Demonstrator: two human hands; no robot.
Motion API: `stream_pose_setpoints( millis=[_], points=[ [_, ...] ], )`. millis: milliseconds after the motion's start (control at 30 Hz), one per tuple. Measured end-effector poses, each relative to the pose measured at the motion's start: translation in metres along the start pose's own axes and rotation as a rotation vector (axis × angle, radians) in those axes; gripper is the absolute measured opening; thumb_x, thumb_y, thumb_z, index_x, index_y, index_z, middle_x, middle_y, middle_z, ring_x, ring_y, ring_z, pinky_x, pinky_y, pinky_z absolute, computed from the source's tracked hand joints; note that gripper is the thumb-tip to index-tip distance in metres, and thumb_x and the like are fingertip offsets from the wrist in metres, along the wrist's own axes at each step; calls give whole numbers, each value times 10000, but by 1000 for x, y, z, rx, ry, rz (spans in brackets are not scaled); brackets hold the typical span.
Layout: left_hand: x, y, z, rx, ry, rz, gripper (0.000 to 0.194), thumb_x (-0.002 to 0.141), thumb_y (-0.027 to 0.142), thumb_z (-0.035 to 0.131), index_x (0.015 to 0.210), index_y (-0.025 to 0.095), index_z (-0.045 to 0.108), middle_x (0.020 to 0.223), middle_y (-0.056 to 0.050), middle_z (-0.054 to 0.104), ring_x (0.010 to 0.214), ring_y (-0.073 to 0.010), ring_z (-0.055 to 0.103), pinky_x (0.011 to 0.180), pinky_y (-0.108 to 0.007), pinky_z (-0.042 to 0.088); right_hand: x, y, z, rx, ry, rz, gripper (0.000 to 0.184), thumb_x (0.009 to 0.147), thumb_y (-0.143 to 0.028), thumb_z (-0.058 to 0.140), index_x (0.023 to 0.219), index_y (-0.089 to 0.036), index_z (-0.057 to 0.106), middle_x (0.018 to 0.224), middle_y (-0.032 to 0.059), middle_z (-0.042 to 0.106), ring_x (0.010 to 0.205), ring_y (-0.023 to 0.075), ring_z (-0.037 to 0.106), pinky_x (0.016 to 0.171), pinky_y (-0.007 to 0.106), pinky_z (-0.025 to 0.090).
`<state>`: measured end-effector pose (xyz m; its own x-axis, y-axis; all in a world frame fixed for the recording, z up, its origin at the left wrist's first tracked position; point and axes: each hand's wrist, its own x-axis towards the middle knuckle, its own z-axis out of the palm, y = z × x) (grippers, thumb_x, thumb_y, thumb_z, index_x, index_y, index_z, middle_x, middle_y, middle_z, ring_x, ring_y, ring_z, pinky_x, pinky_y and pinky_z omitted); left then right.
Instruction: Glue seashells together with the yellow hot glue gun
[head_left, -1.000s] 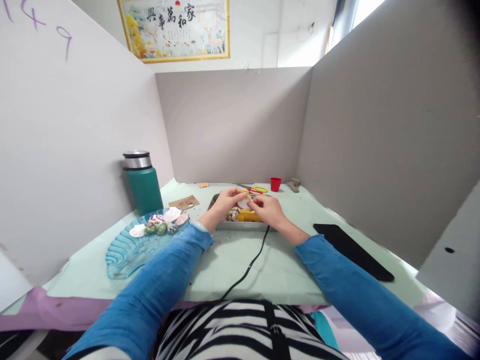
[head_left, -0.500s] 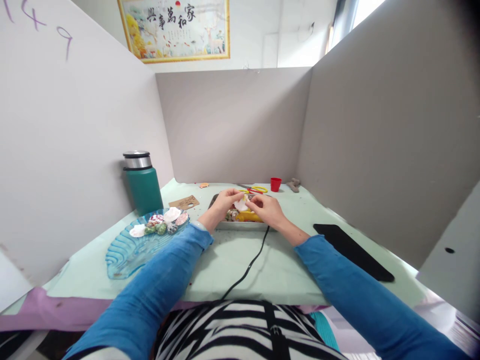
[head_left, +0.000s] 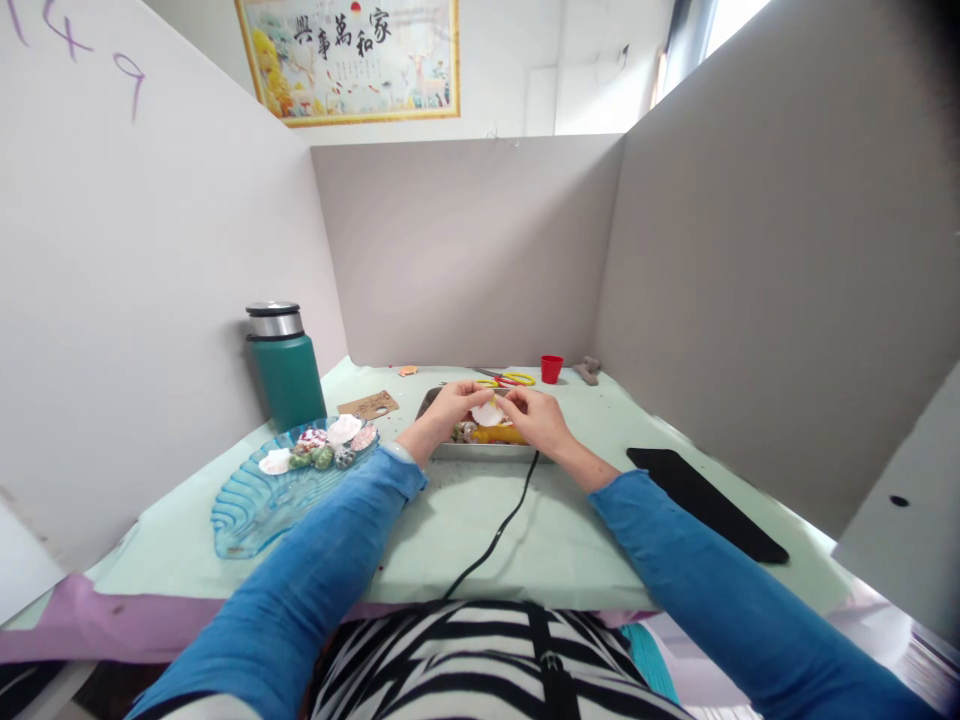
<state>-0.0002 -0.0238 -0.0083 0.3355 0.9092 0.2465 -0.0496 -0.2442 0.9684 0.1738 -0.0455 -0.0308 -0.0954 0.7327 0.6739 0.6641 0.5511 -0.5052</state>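
Above a shallow metal tray (head_left: 480, 454), my left hand (head_left: 452, 408) and my right hand (head_left: 537, 415) meet with fingertips pinched. Between them is a white seashell (head_left: 488, 414), fan-shaped, with its upper edge at both sets of fingers. A small yellow bit shows near the fingertips, too small to name. In the tray below lie a yellow tool (head_left: 499, 434) and several small mottled shells (head_left: 464, 431); my hands hide part of the contents. A black cord (head_left: 495, 540) runs from the tray towards me.
At left, a blue glass shell-shaped plate (head_left: 247, 520) holds several seashells (head_left: 345, 430), beside a green bottle (head_left: 286, 380). Behind are a brown card (head_left: 369, 405), scissors (head_left: 517, 379) and a red cup (head_left: 551, 369). A black flat pad (head_left: 705, 503) lies right. Grey panels (head_left: 472, 255) enclose the table.
The white seashell has dropped slightly and tilted, so more of its fan-shaped face shows. My fingertips have come a little closer together. The rest stays in place.
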Motion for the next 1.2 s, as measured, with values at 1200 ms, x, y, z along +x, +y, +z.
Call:
stream_pose_setpoints(
  millis=[1200],
  points=[
    [-1, 2, 0, -36, -53, -17, 287, 634, 335, 802, 724, 115, 641, 634, -10, 594, 558, -98, 537, 567, -243, 421, -2, -4, 0, -95, -40, 12, 348, 836, -479, 537, 635, -207, 619, 636, 6, 646, 587, 139, 522, 560, 271, 307]
  ],
)
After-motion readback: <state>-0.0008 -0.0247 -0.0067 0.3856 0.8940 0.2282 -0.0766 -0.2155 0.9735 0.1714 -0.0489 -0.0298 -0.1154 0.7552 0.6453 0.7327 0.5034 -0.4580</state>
